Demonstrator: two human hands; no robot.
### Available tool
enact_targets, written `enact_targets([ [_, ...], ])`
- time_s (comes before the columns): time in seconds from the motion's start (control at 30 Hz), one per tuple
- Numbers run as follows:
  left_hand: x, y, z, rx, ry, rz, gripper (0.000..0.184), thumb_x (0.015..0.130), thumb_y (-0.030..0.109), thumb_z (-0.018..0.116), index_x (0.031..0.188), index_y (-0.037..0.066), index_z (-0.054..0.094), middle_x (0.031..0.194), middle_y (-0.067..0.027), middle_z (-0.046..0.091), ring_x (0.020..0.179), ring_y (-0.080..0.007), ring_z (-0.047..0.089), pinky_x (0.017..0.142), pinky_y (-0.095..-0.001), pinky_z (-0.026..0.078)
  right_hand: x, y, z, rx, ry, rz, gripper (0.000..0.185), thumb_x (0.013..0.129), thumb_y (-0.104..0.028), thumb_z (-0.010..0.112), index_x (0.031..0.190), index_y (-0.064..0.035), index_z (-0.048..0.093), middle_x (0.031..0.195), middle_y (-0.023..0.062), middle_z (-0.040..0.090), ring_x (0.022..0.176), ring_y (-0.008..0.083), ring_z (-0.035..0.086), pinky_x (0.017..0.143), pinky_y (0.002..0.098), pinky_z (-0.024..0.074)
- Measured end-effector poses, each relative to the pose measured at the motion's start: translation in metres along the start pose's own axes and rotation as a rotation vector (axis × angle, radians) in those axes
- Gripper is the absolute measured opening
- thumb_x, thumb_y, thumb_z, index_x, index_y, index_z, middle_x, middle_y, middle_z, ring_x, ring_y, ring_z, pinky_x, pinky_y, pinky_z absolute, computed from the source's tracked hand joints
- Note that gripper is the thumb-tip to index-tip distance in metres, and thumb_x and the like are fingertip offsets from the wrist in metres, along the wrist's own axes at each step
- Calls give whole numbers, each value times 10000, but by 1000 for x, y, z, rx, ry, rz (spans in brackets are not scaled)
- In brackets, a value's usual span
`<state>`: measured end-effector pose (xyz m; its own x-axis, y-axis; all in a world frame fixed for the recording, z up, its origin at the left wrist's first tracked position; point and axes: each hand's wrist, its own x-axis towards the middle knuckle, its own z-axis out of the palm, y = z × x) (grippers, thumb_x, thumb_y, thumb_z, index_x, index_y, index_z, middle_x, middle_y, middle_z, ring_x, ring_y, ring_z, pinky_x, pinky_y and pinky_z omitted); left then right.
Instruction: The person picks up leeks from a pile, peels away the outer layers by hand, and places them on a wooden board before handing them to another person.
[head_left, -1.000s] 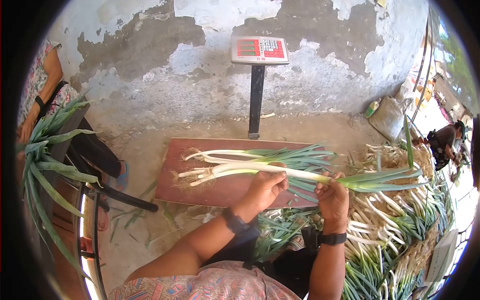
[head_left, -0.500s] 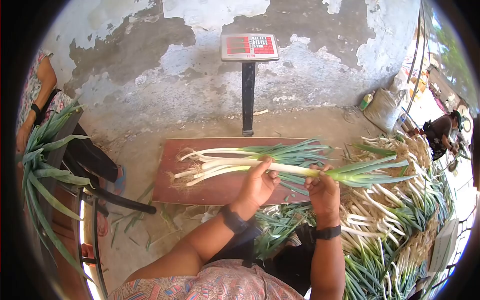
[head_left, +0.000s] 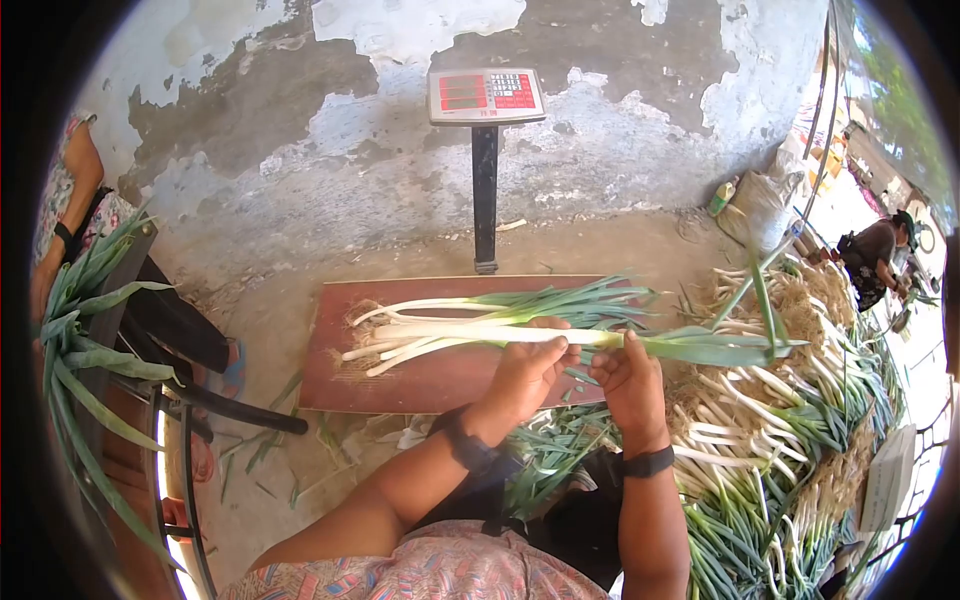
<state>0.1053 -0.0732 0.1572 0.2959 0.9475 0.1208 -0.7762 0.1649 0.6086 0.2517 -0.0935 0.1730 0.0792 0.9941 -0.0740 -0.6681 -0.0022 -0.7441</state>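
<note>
Head view: the person's left grip (head_left: 530, 376) pinches the white shaft of a long white-and-green leek (head_left: 588, 338) between thumb and fingers; the right grip (head_left: 632, 384), just beside it, grasps the same stalk where white turns green. The stalk runs sideways through both grips, its leaves reaching past the right one. Beyond the left grip, rooted leeks (head_left: 520, 300) lie on a flat reddish-brown board (head_left: 400, 394). Right of the right grip spreads a large heap of pale-stemmed, green-topped leeks (head_left: 745, 430).

The left forearm (head_left: 390, 490) slants inward, the left hand (head_left: 530, 372) gripping with thumb (head_left: 549, 351) laid across; just beside it, the right hand (head_left: 632, 385) pinches, thumb extended.
</note>
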Motion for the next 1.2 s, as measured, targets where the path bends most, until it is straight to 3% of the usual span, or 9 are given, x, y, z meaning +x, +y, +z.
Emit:
enact_targets([
  [0.13,-8,7,5,277,-63,59,204,835,39,511,1030,15,454,901,-70,509,867,-141,503,785,-285,428,3,2,-7,-24,-14,80,159,852,-133,488,881,18,524,767,84,559,648,167,546,598,300,465],
  [0.47,-3,4,0,93,-29,61,205,836,51,523,1029,7,470,903,-71,527,844,-151,533,779,-296,450,2,0,-4,-173,-14,1,89,765,-31,545,817,38,566,735,93,583,593,160,538,570,264,439],
  [0.67,0,9,-1,-19,123,-8,148,833,122,562,941,25,532,794,-47,575,737,-141,570,688,-271,480,8,7,-22,-765,120,-365,102,726,-42,544,778,11,613,682,62,615,605,153,567,570,266,437],
  [0.73,0,11,-3,-121,170,-67,124,830,163,576,872,51,544,762,-44,581,701,-128,568,634,-253,479,5,-7,-30,-1370,295,-490,111,710,-75,578,753,19,619,677,85,620,608,136,562,564,271,439],
  [0.77,0,11,-5,-121,170,-67,124,830,163,576,872,51,544,762,-44,581,701,-128,568,634,-253,479,7,-9,-37,-1451,387,-444,159,693,-106,604,780,27,611,650,105,603,592,137,550,548,288,438],
  [0.8,0,11,-9,-155,184,-94,126,828,175,581,853,58,542,748,-44,581,681,-124,565,610,-250,476,7,-11,-40,-1451,388,-444,159,693,-106,604,780,27,611,650,105,603,592,137,550,548,288,438],
  [0.9,1,11,-15,-215,220,-145,126,831,188,578,849,73,529,724,-46,575,636,-124,548,582,-244,460,4,-18,-35,-810,74,-345,416,761,-179,580,1129,-5,496,884,63,592,755,161,552,669,268,420],
  [1.1,-4,13,-12,-190,236,-194,140,831,202,579,882,94,506,720,-33,559,598,-113,519,547,-232,417,-4,-9,-12,-111,-96,-39,396,843,-254,522,1175,-51,445,1003,49,531,838,138,516,700,296,433],
  [1.2,-3,9,-13,-145,187,-195,139,836,206,573,891,97,506,744,-25,558,599,-112,519,546,-232,413,1,-7,-19,-87,-156,34,327,859,-258,510,1126,-74,476,958,34,538,820,132,514,686,302,439],
])
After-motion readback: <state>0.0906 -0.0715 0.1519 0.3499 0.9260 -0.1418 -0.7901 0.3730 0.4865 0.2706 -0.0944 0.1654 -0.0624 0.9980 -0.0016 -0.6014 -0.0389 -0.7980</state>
